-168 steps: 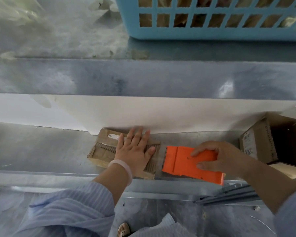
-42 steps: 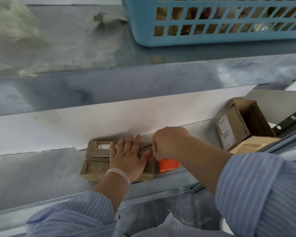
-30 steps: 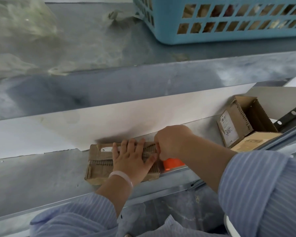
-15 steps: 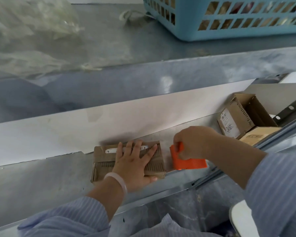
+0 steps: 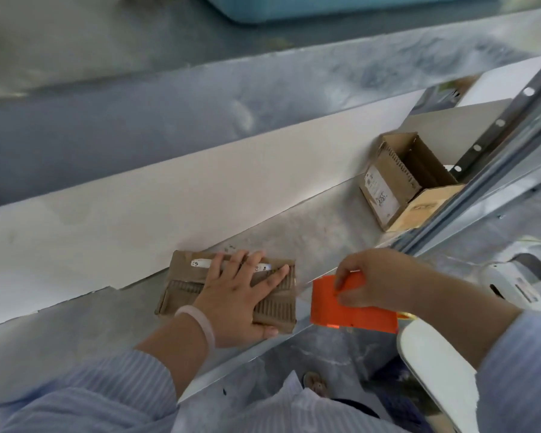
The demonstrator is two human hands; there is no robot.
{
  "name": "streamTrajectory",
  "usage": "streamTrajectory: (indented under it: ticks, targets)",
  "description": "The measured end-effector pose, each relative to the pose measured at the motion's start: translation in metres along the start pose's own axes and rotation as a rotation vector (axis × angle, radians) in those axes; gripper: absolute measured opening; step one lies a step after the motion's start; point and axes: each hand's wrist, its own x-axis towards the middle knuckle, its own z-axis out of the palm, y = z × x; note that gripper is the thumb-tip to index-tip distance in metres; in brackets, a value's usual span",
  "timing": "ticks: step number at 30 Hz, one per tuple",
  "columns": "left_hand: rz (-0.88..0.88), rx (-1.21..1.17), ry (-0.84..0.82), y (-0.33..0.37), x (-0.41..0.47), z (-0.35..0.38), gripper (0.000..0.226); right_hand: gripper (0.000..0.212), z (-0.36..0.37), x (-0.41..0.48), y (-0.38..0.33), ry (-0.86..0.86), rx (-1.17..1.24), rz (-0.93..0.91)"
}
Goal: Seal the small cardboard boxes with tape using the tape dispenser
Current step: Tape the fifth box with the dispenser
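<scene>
Cardboard, brown and corrugated: the small cardboard box (image 5: pixel 185 285) lies flat on the metal bench (image 5: pixel 75 326) at 7 o'clock of the view. Its far edge sits against the white board (image 5: pixel 138 207) that runs along the bench.

Your left hand (image 5: pixel 235 295) rests on top of the box, fingers straight and spread, palm pressing down. The fingertips reach a white label (image 5: pixel 199 263) near the far edge.

Your right hand (image 5: pixel 375 279) grips the orange tape dispenser (image 5: pixel 350 310) at 5 o'clock, with fingers curled over its upper edge. The dispenser stands at 3 o'clock of the box, just beside it and not touching; a strip of bench shows between them. Whether tape spans that gap I cannot tell, as it is too faint.

Judgement: with the dispenser off the box's 3 o'clock end, a strip is either about to start or about to be cut. An open carton (image 5: pixel 384 195) at 2 o'clock looks unsealed, so the task is only partly done.

Notes for doing the step well:
- Press the left palm down evenly so the flaps meet and the box cannot slide along the smooth metal.
- Move your fingers clear of the seam line, or the tape will catch them.
- Hold the dispenser low and square to the seam, and draw in one straight pull towards 9 o'clock or away from it.
- Let the tape wrap over the box's end before you cut.
- Risk: the light box may lift with the tape if your left hand eases off.
</scene>
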Motion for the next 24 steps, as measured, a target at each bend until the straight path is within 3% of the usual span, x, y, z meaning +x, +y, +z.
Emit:
streamTrajectory:
  ticks: [6, 17, 21, 24]
  targets:
    - [0.008, 0.035, 0.016, 0.002, 0.0, 0.005, 0.097, 0.024, 0.028, 0.007, -0.018, 0.081, 0.056, 0.031]
    - [-0.003, 0.025, -0.032, 0.002, 0.0, 0.002, 0.098, 0.022, 0.029, 0.014, -0.03, 0.023, 0.062, 0.042]
    - [-0.015, -0.023, -0.039, 0.002, 0.001, 0.0, 0.096, 0.019, 0.036, 0.02, -0.035, 0.08, -0.035, 0.024]
    - [-0.014, -0.067, -0.08, -0.001, 0.001, -0.004, 0.094, 0.021, 0.088, 0.013, -0.009, -0.071, -0.252, 0.066]
